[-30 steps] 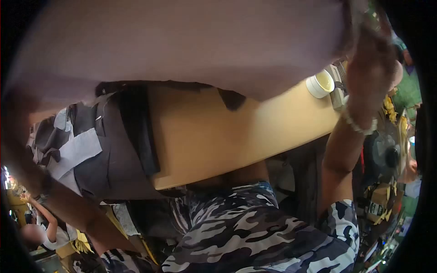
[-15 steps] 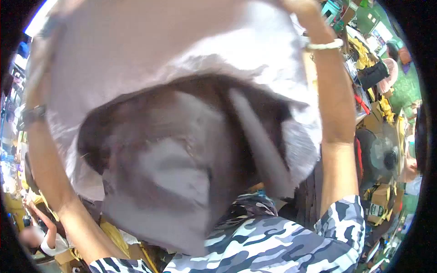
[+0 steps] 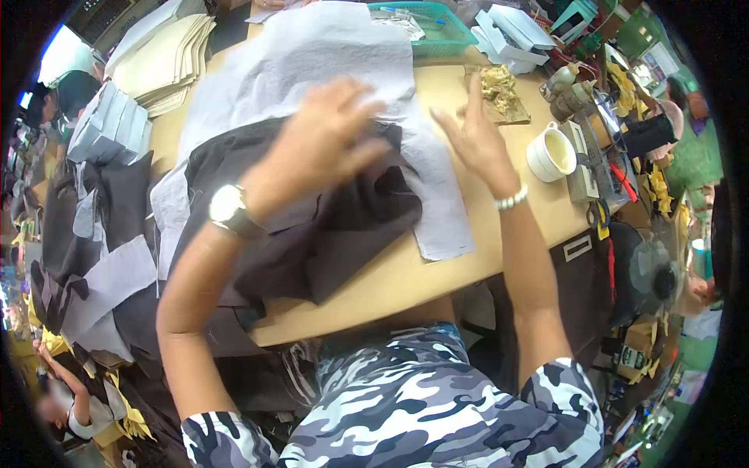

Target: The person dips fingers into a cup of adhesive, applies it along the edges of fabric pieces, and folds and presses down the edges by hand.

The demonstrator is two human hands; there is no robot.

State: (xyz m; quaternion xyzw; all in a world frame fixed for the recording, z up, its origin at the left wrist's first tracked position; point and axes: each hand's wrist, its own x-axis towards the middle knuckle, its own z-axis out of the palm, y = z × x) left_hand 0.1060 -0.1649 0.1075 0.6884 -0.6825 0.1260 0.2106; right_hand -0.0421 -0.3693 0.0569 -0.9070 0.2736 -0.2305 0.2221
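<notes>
Dark brown-grey cloth [image 3: 304, 257] lies rumpled on top of a pale grey cloth piece [image 3: 312, 62] spread over the table. Above the dark cloth is my left hand [image 3: 331, 132], motion-blurred, its fingers apart and holding nothing. My right hand [image 3: 477, 140] is raised by the right edge of the pale cloth, open with the thumb spread from the fingers. Whether either hand touches cloth, I cannot tell.
The wooden table [image 3: 507, 242] bears a white mug [image 3: 551, 153], small bottles [image 3: 572, 97], a turquoise basket [image 3: 445, 35] and stacked cream sheets [image 3: 168, 66]. Scissors [image 3: 599, 217] hang at the right edge. More cloth [image 3: 117, 273] piles up left. Another person [image 3: 70, 398] is lower left.
The pale and dark cloth, held up before the camera, has come down onto the table. Both hands have let go; my left hand has moved in over the dark cloth.
</notes>
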